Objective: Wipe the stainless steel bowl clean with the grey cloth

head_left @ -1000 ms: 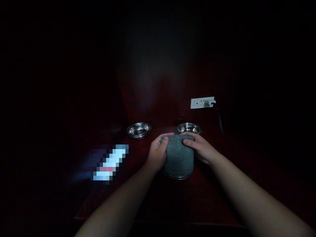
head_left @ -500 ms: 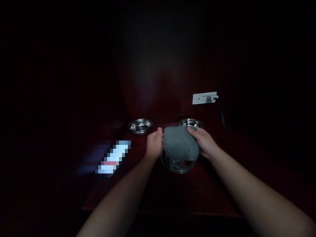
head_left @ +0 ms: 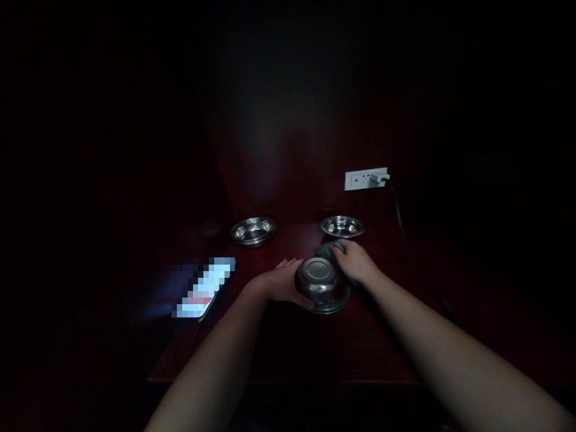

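A shiny steel bowl [head_left: 323, 290] is upside down, its round base facing up. My left hand [head_left: 284, 282] is closed around the bowl's left side, with the thumb along the near rim and some fingers behind it. My right hand [head_left: 355, 261] grips a grey-green cloth [head_left: 327, 250], bunched up at the far right of the bowl. Part of the cloth is hidden behind the bowl and my fingers.
Stacked steel bowls [head_left: 253, 231] stand at the back left of the dark red table [head_left: 315, 354]. Another steel bowl [head_left: 342, 227] is at the back right. A lit, blurred phone [head_left: 204, 290] with a cable lies left. A wall socket [head_left: 365, 179] holds a plug and cord.
The cloth, held flat between both hands before, is now bunched in my right hand alone. My left hand has let go of it and taken hold of the upside-down bowl.
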Action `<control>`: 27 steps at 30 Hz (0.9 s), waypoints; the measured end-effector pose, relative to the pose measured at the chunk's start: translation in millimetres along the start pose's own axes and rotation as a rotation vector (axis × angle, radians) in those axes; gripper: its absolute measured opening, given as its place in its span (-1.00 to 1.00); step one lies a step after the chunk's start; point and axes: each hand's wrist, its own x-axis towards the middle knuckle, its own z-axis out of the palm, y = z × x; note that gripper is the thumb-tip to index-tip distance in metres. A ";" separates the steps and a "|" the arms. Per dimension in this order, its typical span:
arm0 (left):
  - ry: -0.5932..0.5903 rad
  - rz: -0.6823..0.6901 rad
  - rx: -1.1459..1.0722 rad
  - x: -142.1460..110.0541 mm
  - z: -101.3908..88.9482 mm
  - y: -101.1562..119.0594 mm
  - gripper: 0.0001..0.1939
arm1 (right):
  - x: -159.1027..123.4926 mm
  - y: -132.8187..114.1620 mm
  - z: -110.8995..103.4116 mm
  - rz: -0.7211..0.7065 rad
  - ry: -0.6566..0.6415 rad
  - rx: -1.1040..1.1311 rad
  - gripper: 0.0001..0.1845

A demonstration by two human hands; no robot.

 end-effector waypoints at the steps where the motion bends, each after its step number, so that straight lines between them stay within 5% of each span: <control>1: -0.046 -0.002 0.096 0.7 1.7 -0.5 -0.02 | -1.2 0.7 4.3 0.001 -0.028 -0.010 -0.75; 13: 0.192 0.020 0.252 -3.6 14.0 5.8 -0.17 | -8.0 2.0 14.9 0.029 -0.094 -0.180 -0.46; 19: 0.122 -0.136 0.247 1.4 23.4 5.2 0.02 | -3.4 7.4 15.2 0.063 -0.056 -0.151 -0.51; 27: 0.186 -0.020 -0.124 12.3 32.6 -16.3 0.04 | 1.0 12.1 12.6 0.097 -0.010 -0.035 -0.60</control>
